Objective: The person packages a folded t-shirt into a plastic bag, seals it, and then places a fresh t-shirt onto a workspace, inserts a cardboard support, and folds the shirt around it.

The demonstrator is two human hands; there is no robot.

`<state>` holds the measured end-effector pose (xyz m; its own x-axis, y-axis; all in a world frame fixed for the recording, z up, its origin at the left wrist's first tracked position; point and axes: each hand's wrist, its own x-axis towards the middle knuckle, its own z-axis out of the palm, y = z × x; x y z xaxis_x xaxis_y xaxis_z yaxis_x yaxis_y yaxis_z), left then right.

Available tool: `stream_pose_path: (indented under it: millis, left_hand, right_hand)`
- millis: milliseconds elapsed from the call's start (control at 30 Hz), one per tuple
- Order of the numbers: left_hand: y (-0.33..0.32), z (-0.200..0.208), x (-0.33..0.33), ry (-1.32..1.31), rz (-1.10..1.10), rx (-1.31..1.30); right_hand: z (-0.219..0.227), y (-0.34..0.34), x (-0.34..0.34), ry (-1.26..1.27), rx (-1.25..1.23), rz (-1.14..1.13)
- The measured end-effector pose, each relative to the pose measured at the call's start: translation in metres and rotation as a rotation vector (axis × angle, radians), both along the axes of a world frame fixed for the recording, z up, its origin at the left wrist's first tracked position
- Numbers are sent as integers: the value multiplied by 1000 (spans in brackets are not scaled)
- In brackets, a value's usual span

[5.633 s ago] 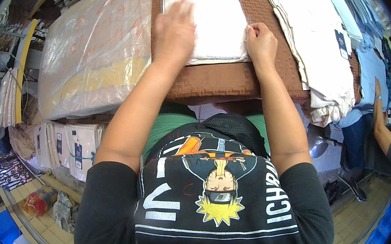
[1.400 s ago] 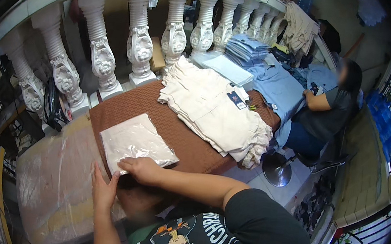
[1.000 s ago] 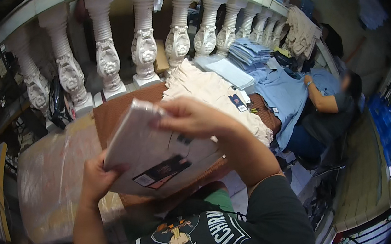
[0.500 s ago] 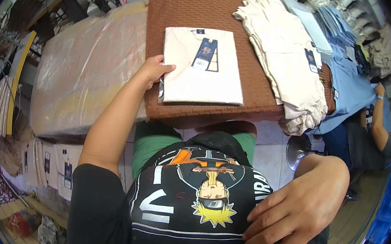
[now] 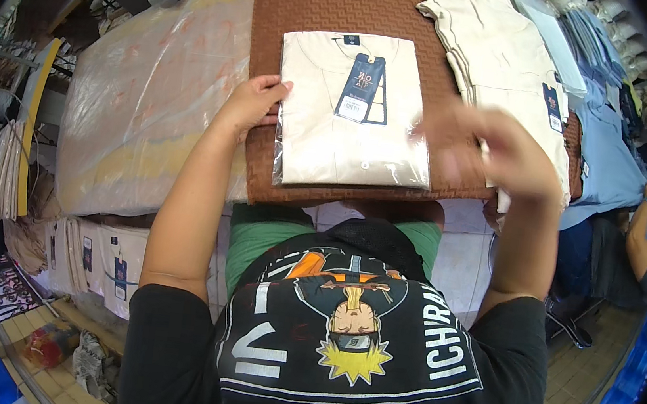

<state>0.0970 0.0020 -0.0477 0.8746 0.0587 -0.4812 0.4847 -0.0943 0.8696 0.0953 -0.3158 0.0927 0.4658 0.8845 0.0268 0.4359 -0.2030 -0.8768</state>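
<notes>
A folded cream shirt (image 5: pixel 318 142) in a clear plastic bag lies flat on the brown cloth-covered surface in front of me. Dark blue hang tags (image 5: pixel 358 86) rest on its front, below the collar. My left hand (image 5: pixel 257 103) is closed on the bag's left edge, its thumb over the top. Beside the right edge, my right hand (image 5: pixel 493 149) is smeared by motion. Its fingertips are near the plastic, and whether they touch it I cannot tell.
Cream garments (image 5: pixel 489 41) are piled on the right of the brown cover (image 5: pixel 338 0). Blue garments (image 5: pixel 610 175) lie beyond, near another person's arm (image 5: pixel 641 230). A plastic-wrapped block (image 5: pixel 155 103) adjoins on the left. Bagged garments (image 5: pixel 113 258) stand below it.
My right hand has swung up and forward from near my chest to the shirt's right edge. My left hand stays at the left edge. The whole view has shifted slightly.
</notes>
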Motion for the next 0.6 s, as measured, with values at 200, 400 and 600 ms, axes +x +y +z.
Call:
stream_pose_path:
  millis: [200,400,600]
  left_hand:
    - [-7,-6,16,-64,50,87]
    - [-4,-8,7,-48,121,-1]
    - [-3,-12,6,-33,143,-5]
  right_hand:
    - [-135,2,70,187,-159,-851]
    - [-147,0,57,102,-11,-918]
    - [-114,28,37,717,27,-748]
